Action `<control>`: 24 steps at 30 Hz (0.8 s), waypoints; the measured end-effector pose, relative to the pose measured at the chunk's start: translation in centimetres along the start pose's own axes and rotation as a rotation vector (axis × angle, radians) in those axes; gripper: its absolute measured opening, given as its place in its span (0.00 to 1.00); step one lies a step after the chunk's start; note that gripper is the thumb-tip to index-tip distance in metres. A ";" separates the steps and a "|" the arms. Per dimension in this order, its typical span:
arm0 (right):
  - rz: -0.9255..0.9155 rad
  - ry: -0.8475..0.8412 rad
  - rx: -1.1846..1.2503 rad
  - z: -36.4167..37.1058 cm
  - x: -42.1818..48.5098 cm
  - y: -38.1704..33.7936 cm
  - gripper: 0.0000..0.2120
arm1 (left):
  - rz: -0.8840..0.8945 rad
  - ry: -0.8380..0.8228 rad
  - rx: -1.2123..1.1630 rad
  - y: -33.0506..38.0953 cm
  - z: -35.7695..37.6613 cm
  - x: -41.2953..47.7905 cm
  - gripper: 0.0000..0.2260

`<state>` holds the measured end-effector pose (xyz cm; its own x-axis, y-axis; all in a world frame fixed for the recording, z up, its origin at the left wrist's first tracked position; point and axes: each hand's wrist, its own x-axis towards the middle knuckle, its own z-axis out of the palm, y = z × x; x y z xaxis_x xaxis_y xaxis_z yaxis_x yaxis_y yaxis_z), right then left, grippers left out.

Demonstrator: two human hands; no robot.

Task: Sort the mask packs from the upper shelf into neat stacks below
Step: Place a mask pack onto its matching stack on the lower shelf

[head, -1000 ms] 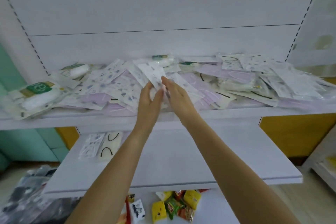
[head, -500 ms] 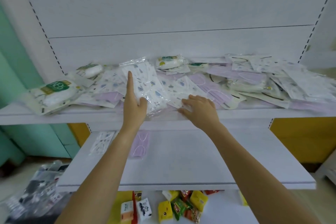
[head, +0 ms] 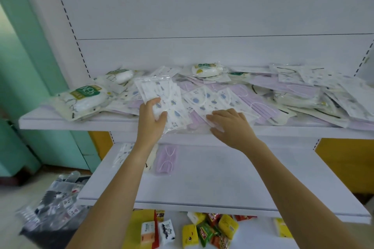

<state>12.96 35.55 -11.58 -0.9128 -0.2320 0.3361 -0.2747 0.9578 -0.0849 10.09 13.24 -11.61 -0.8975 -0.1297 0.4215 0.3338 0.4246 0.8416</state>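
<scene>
The upper shelf [head: 81,125] is being covered almost from side to side by loose packs [head: 263,95], and hardly any bare board is being shown. Open room is being offered above the pile, in front of the back panel [head: 202,16]. The middle of the front edge is being blocked by the left hand [head: 150,120], gripping a printed pack [head: 159,89], and the right hand [head: 230,125], flat on the pile. The lower shelf [head: 242,178] is being occupied only at its back left, by a purple pack [head: 166,160] and others beside it.

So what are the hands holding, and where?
Left hand grips a blue-printed mask pack by its lower end. Right hand: nothing, flat on the pile.
</scene>
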 end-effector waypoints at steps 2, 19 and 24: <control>0.005 0.083 0.124 0.1 0.1 0.1 0.16 | 0.011 -0.018 0.001 -0.7 -0.7 0.0 0.19; 0.397 0.164 0.089 0.9 -1.3 -3.4 0.29 | 0.043 -0.154 -0.199 -1.2 -2.8 -1.0 0.31; 0.422 0.215 0.054 1.5 -3.1 -1.3 0.21 | 0.040 -0.167 -0.144 -1.4 -2.1 -0.8 0.20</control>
<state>15.66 34.79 -13.86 -0.8666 0.2208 0.4475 0.0856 0.9493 -0.3025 10.96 10.89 -12.39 -0.9141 0.0394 0.4036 0.3967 0.2927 0.8700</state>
